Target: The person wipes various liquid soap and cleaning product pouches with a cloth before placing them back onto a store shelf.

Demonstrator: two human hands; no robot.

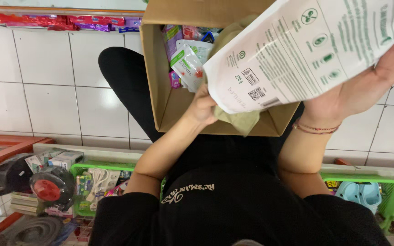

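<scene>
Now white pouch (306, 50) between hands (343, 98).

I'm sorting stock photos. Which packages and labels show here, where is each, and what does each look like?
Large white pouch with green print: upper right, flat, held by the right hand.
Small white sachet with green and red: inside the brown cardboard box.
Purple packet: box's far corner.
Red and purple packets: shelf, upper left.
</scene>
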